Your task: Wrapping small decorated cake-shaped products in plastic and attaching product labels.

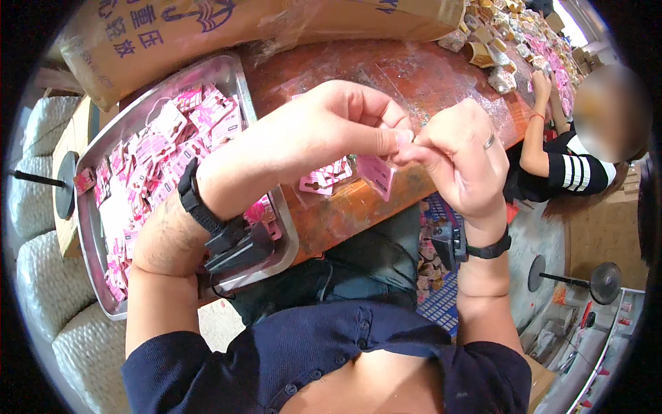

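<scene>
My two hands meet above the table's near edge, fingertips pressed together. My left hand (pixel 324 123) is closed in a pinch, thumb against the bent fingers. Facing it, my right hand (pixel 467 157), with a ring on one finger, pinches too. A small pink card (pixel 376 176) hangs tilted just under the joined fingertips; its upper edge is hidden by them. Beneath my left forearm stands a metal tray (pixel 243 88) heaped with pink printed cards (pixel 153 155). A few more pink cards (pixel 325 176) lie on the table beside the tray.
A large cardboard box (pixel 276 27) stands along the far side of the reddish wooden table (pixel 289 67). Clear plastic film (pixel 458 96) lies on the tabletop. Small packed goods (pixel 493 52) pile up at the far right, where another person (pixel 552 152) works. A blue crate (pixel 441 303) sits below.
</scene>
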The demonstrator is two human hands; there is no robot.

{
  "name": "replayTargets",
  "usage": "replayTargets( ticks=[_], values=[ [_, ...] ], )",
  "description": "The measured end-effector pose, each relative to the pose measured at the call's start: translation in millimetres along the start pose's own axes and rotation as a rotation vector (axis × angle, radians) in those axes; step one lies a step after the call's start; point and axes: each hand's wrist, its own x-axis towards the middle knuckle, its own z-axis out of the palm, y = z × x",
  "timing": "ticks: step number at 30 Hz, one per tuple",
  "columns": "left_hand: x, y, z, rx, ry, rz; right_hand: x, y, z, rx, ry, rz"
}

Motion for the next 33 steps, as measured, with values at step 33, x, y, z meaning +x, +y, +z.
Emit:
replayTargets(
  ticks=[33],
  values=[
    [-22.1, 47.8, 9.5, 0.192, 0.36, 0.29, -87.0, 230.8, 12.6, -0.552, -0.178, 0.824]
  ],
)
